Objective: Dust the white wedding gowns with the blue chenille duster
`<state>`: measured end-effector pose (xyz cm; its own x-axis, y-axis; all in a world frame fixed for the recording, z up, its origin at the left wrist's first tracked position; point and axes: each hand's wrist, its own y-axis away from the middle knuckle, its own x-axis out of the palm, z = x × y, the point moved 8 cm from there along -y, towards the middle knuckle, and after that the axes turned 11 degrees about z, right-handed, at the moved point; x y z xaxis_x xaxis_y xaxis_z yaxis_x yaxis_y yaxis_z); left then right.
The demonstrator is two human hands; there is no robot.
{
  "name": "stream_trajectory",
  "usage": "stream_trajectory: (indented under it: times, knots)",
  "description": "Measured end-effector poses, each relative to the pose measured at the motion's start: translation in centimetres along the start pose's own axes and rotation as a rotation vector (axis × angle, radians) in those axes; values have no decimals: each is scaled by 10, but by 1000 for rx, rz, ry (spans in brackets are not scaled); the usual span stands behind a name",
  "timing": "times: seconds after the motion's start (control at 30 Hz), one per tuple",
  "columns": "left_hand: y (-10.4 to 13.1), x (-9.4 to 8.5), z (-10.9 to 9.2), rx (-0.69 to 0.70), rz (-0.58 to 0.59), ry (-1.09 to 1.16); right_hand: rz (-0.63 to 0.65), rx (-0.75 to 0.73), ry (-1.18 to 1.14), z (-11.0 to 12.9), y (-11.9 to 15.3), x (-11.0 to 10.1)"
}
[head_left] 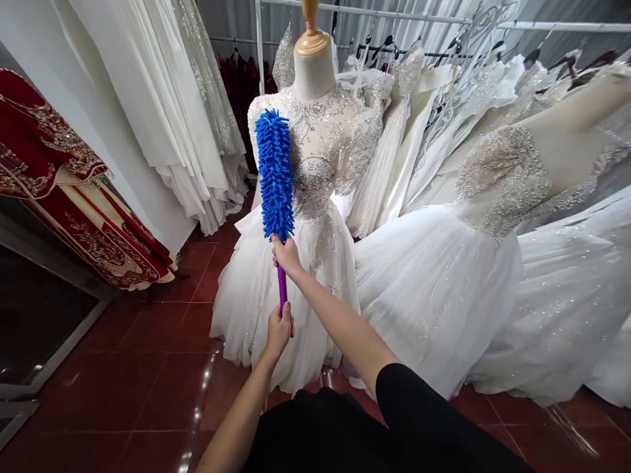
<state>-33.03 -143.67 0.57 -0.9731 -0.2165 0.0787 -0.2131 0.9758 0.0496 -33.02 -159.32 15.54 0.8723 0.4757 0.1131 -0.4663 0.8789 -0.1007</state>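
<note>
A blue fluffy duster (275, 174) with a purple handle stands almost upright in front of a mannequin's beaded white gown (315, 184). My right hand (286, 255) is closed round the handle just below the blue fibres. Lower down, my left hand (280, 330) grips the bottom part of the same handle. The blue head overlaps the left side of the gown's bodice; whether it touches the fabric I cannot tell.
At the right stands another beaded gown (503, 177) with a wide skirt. Behind, white dresses hang from a rail (394, 14). White gowns (148, 98) and a red embroidered outfit (73, 184) hang at the left. The floor (162, 381) is red tile.
</note>
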Motion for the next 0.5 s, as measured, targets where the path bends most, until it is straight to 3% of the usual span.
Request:
stream_trajectory:
  times: [0.1,0.3,0.37,0.5]
  knots:
    - [-14,-23,-18,29,65,2,-40,-70,0,22,-10,16]
    - [-58,-36,-80,115,230,36,-209,-123,74,76,-56,8]
    - [-62,-36,-86,92,257,84,-233,-95,116,76,-69,10]
    - [-56,-44,-76,24,252,162,-259,-33,212,56,-79,28]
